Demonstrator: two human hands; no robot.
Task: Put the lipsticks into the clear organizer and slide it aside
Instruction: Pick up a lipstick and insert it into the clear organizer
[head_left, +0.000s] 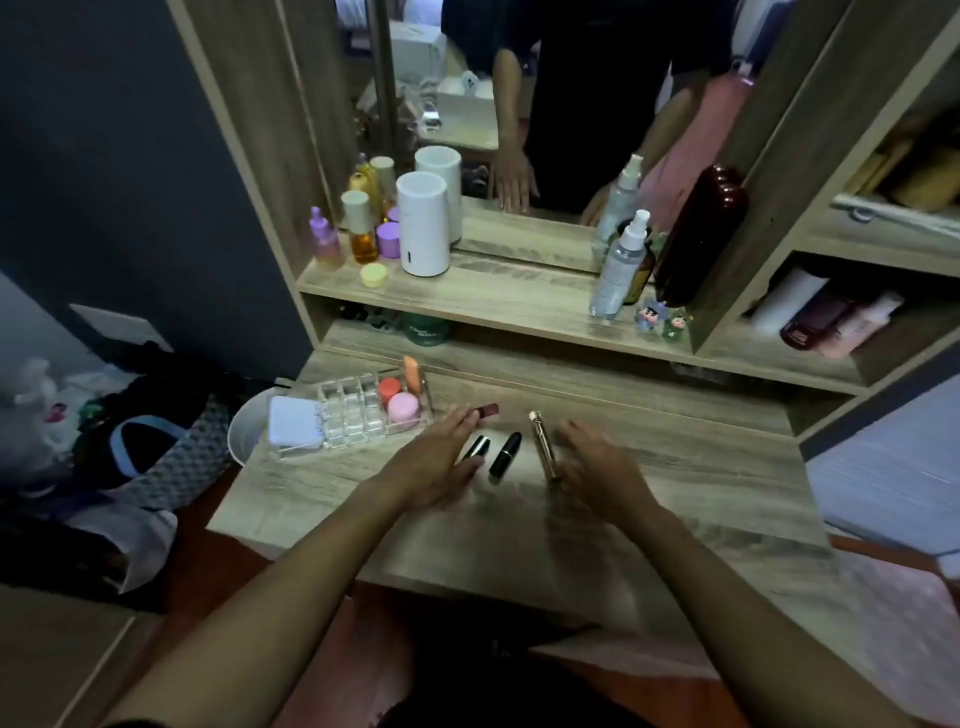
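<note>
Wood-grain vanity desktop (675, 467) is lying under two bare hands. Between them a black lipstick (505, 453) and a gold lipstick tube (544, 444) are resting on the desk. A second black lipstick (477, 447) is lying just beside, possibly touching, the left hand (441, 460), whose flat, extended fingers are gripping nothing. A dark red lipstick (488, 411) is sitting at those fingertips. The right hand (597, 462) is hovering beside the gold tube, fingers loosely curled and empty. The clear organizer (358, 413) is standing left of the hands, holding a pink jar (403, 407).
</note>
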